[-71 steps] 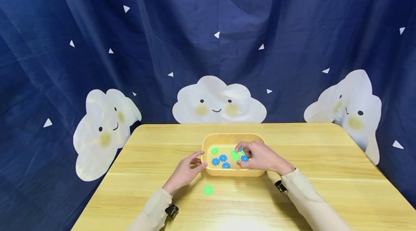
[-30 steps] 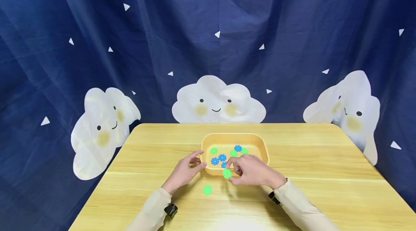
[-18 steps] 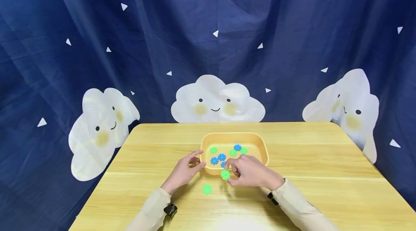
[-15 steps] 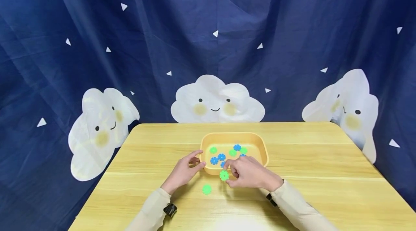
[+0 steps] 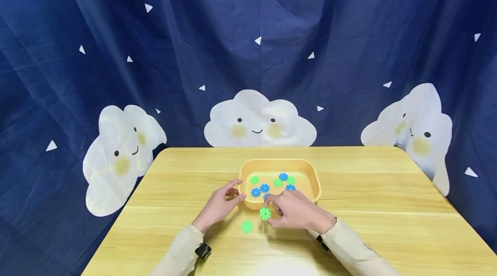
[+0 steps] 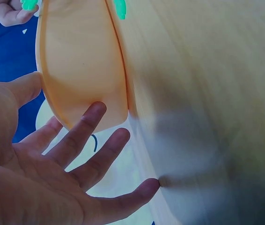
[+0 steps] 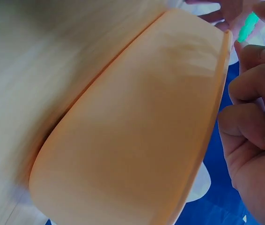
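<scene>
In the head view my right hand pinches a green notched interlocking disc between thumb and index finger, just in front of the tray. The right wrist view shows that disc edge-on at the fingertips, the other fingers curled. My left hand touches the left end of a yellow plastic tray. Spread, fairly straight fingers show in the left wrist view, the thumb at the tray's rim. Blue discs and green discs lie in the tray, one partly hidden by my right hand.
One more green disc lies on the wooden table in front of the tray, between my forearms. Behind the table hangs a dark blue curtain with cloud and triangle prints.
My right hand has come out of the tray with the green disc, then drifted slightly left and toward me. My left hand has stayed at the tray's end.
</scene>
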The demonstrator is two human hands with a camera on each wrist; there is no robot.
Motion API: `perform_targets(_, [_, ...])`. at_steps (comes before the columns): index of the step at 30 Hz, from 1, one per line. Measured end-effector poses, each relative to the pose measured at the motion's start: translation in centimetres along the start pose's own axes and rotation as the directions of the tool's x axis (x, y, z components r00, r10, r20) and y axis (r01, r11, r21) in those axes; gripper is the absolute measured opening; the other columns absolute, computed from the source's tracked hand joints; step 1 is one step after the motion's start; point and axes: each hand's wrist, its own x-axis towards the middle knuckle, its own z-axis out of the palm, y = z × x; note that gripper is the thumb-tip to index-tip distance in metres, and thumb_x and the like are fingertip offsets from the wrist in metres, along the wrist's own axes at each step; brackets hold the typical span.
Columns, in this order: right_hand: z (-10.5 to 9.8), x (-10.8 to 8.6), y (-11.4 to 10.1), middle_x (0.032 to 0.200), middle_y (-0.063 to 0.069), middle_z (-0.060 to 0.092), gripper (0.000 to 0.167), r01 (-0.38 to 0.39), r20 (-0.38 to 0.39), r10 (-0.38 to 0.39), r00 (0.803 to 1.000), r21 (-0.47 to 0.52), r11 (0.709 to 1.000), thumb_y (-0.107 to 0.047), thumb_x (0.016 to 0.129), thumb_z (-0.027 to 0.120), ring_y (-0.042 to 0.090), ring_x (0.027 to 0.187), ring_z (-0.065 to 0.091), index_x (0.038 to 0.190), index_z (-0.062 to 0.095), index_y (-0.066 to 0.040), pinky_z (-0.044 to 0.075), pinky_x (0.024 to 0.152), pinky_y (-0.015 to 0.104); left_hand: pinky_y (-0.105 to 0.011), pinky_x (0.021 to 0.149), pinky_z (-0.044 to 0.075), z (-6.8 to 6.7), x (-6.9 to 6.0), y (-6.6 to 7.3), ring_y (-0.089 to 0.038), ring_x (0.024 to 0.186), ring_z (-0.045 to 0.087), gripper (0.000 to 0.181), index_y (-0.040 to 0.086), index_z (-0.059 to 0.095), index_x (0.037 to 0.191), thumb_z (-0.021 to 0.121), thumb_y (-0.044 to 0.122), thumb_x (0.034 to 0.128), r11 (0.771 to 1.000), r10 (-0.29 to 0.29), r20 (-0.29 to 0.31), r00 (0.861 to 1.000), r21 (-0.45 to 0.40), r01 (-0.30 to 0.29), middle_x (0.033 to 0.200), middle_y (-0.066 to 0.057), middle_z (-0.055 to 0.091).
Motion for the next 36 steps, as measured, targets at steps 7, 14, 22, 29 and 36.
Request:
perform_targets(7, [0.6,0.1,-0.6,0.047,-0.023,0.031,0.021,-0.011,0.036,0.012,0.999,-0.020,1.000,-0.037,0.084,0.077,-0.007,0.041,0.015,0.084,0.074,-0.017,0.020,0.039,0.014,-0.054,0.100,0.052,-0.1,0.0,0.0,-0.034,0.118,0.064,0.057,0.015,0.055,0.147,0.069,0.040,0.0979,1.000,0.001,0.004,1.000,-0.002,-0.001,0.119,-0.009,0.071])
perform_targets(14, [0.9,-0.1,-0.8,0.047,-0.022,0.028,0.033,-0.007,0.057,0.010,0.998,-0.056,0.998,-0.038,0.085,0.077,-0.007,0.040,0.018,0.109,0.076,-0.016,0.021,0.038,0.016,-0.052,0.097,0.054,-0.1,0.0,0.0,-0.033,0.118,0.064,0.056,0.016,0.055,0.147,0.069,0.041,0.0982,1.000,0.006,0.007,1.000,0.005,-0.006,0.120,-0.010,0.071])
perform_targets(22, [1.4,-0.1,-0.7,0.049,-0.020,0.032,0.033,-0.016,0.091,0.019,0.996,-0.037,0.999,-0.037,0.085,0.077,-0.005,0.041,0.021,0.112,0.076,-0.016,0.023,0.039,0.017,-0.053,0.098,0.054,0.0,0.0,-0.1,-0.033,0.118,0.064,0.056,0.016,0.055,0.147,0.069,0.041,0.0981,1.000,0.007,0.008,1.000,-0.003,-0.007,0.120,-0.010,0.071])
perform_targets(29, [1.8,-0.2,-1.1,0.054,-0.019,0.041,0.029,-0.023,0.099,0.026,0.995,-0.023,0.999,-0.034,0.084,0.079,-0.005,0.044,0.032,0.107,0.075,-0.018,0.031,0.041,0.018,-0.055,0.100,0.052,-0.1,-0.1,-0.1,-0.035,0.119,0.064,0.057,0.016,0.055,0.147,0.069,0.042,0.0976,1.000,0.011,0.010,1.000,-0.018,-0.010,0.120,-0.011,0.071])
perform_targets(36, [2.1,-0.2,-1.2,0.055,-0.020,0.042,0.029,-0.028,0.091,0.031,0.995,-0.040,0.999,-0.036,0.084,0.079,-0.006,0.044,0.034,0.105,0.075,-0.017,0.032,0.042,0.018,-0.055,0.100,0.052,0.0,-0.1,-0.1,-0.035,0.119,0.064,0.056,0.017,0.055,0.147,0.069,0.041,0.0978,1.000,0.005,0.012,1.000,-0.020,-0.005,0.120,-0.010,0.071])
